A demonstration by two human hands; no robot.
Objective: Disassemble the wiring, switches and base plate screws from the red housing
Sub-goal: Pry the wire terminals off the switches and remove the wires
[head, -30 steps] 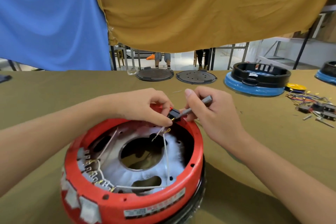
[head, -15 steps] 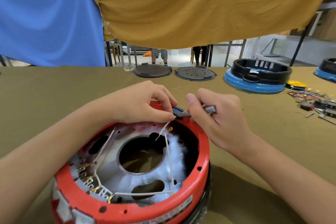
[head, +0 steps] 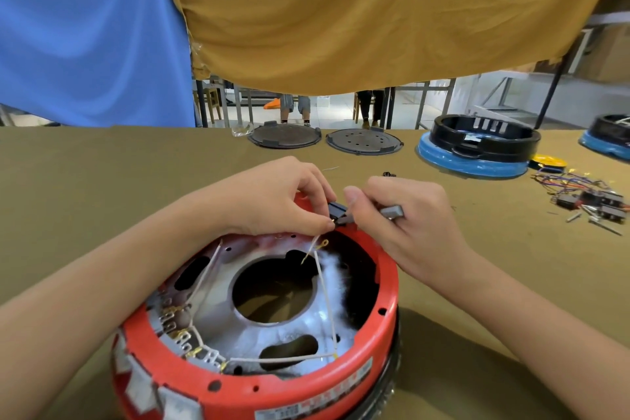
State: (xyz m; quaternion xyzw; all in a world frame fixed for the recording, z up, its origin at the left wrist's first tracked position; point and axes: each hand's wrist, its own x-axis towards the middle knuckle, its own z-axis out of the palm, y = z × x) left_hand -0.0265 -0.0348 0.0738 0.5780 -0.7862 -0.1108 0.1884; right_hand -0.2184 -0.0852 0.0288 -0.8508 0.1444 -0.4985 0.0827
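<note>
A person works at the far rim of an upturned red housing (head: 272, 382) that sits on an olive tabletop (head: 85, 187), directly in front of the wearer. The left hand (head: 272, 198) pinches a small black switch (head: 337, 211) at that rim, fingertips closed on it. The right hand (head: 409, 215) is clenched around a slim grey-handled tool (head: 392, 212), probably a screwdriver, whose shaft lies almost level and points leftward into the switch. Both hands meet at the switch, the left just to its left, the right just to its right, so the tool's long axis runs along the rim rather than across it. White wires (head: 324, 286) trail from the switch toward the near side of the housing, ending at a terminal strip (head: 180, 331) on its near-left wall. The coming move likely turns on prying or unscrewing along that leftward line while the left hand steadies the switch.
</note>
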